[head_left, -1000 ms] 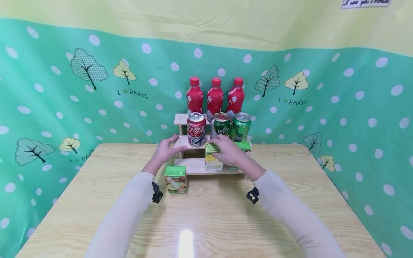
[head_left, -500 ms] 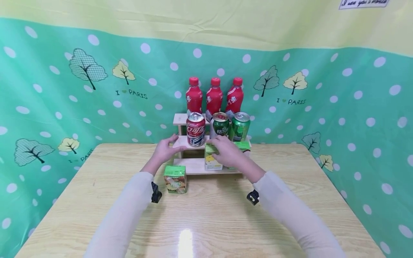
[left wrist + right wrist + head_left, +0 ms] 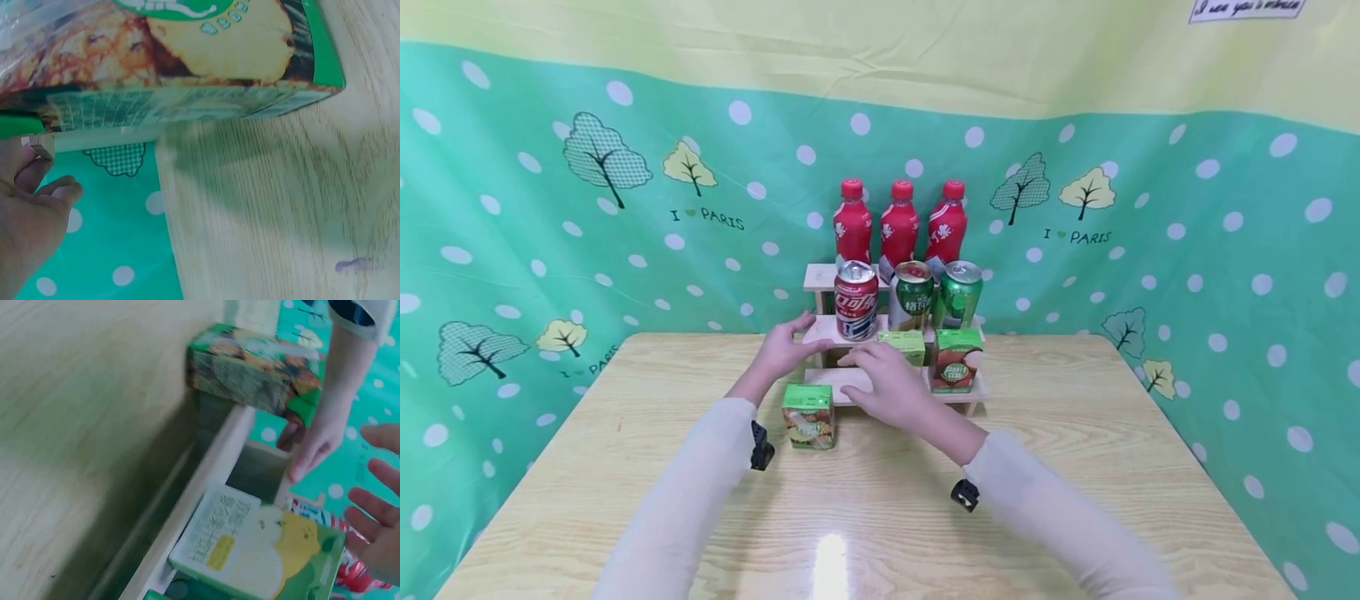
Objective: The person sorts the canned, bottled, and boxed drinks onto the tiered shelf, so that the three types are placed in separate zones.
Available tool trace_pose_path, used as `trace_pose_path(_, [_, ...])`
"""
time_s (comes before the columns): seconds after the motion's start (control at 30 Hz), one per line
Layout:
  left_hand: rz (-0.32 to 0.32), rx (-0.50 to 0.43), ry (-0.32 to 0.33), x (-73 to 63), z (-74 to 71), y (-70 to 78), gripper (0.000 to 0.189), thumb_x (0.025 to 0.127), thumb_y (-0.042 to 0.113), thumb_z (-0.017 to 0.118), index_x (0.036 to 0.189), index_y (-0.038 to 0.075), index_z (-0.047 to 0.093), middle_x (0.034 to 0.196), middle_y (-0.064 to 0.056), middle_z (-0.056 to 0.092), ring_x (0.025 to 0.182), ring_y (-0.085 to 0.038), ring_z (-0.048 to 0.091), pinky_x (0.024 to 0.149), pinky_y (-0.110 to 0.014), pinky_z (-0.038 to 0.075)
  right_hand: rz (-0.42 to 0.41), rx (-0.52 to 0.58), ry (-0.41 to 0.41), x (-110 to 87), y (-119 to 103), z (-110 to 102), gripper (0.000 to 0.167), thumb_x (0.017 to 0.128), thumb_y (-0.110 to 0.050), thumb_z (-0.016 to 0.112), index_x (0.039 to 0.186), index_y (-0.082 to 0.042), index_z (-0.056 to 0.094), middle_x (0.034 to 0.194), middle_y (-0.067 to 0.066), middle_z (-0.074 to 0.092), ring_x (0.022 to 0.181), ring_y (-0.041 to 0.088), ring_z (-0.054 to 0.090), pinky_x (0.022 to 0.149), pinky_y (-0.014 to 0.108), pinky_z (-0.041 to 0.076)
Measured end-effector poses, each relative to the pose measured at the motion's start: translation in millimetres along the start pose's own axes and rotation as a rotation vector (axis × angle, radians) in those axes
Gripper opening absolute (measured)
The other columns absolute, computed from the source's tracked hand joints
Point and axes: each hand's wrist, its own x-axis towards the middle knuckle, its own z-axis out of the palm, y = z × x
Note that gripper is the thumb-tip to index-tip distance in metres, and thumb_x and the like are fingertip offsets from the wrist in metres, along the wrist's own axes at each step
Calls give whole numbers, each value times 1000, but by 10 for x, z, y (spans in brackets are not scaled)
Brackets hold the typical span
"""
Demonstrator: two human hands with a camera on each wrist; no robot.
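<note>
A small three-tier wooden shelf (image 3: 833, 383) stands at the back of the table. My left hand (image 3: 781, 350) holds the left end of its middle tier, thumb in front. In front of the right hand (image 3: 889, 388), a juice box with a pear picture (image 3: 269, 544) stands on the lowest tier, partly hidden in the head view. The right hand's fingers (image 3: 375, 469) are spread loosely, apart from that box. To the right on the same tier is a brown and green juice box (image 3: 957, 367). A pineapple juice box (image 3: 808, 418) stands on the table below my left hand.
A red cola can (image 3: 856, 302), a dark green can (image 3: 912, 298) and a bright green can (image 3: 958, 297) stand on the middle tier. Three red bottles (image 3: 899, 229) line the top tier. A green dotted curtain (image 3: 700, 275) hangs behind the table (image 3: 1037, 467).
My right hand has let go of the pear juice box and moved left and toward me. The brown and green box now shows fully. The left hand stays at the shelf's end.
</note>
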Motion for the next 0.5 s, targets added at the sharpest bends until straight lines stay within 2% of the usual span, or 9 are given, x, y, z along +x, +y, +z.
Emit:
trace_pose_path(0.1, [-10, 2, -10, 4, -12, 4, 84, 79, 54, 66, 145, 11, 35, 155, -6, 23, 144, -31, 20, 115, -49, 25, -39, -23, 45, -9, -33, 75, 33, 85, -27, 68, 114, -13, 64, 120, 3, 60, 118, 19, 52, 102, 33, 45])
trace_pose_path(0.2, [-13, 1, -9, 8, -19, 5, 84, 79, 54, 67, 145, 12, 35, 155, -5, 23, 144, -30, 20, 115, -50, 26, -39, -1, 40, 3, -67, 135, 30, 86, -28, 67, 113, -14, 64, 120, 3, 60, 116, 18, 52, 100, 33, 47])
trace_pose_path(0.33, [-2, 12, -1, 8, -26, 3, 83, 79, 53, 67, 144, 11, 36, 155, -6, 25, 143, -30, 21, 114, -49, 27, 23, 123, -61, 33, -74, 260, 35, 87, -32, 65, 119, -15, 62, 122, 2, 59, 116, 18, 53, 98, 34, 48])
trace_pose_path(0.5, [16, 39, 0, -8, -23, 20, 80, 82, 48, 67, 144, 9, 36, 154, -9, 25, 143, -32, 22, 114, -50, 26, 149, 311, -172, 72, -36, 462, 59, 85, -38, 67, 136, -15, 47, 134, 7, 51, 120, 22, 51, 97, 37, 48])
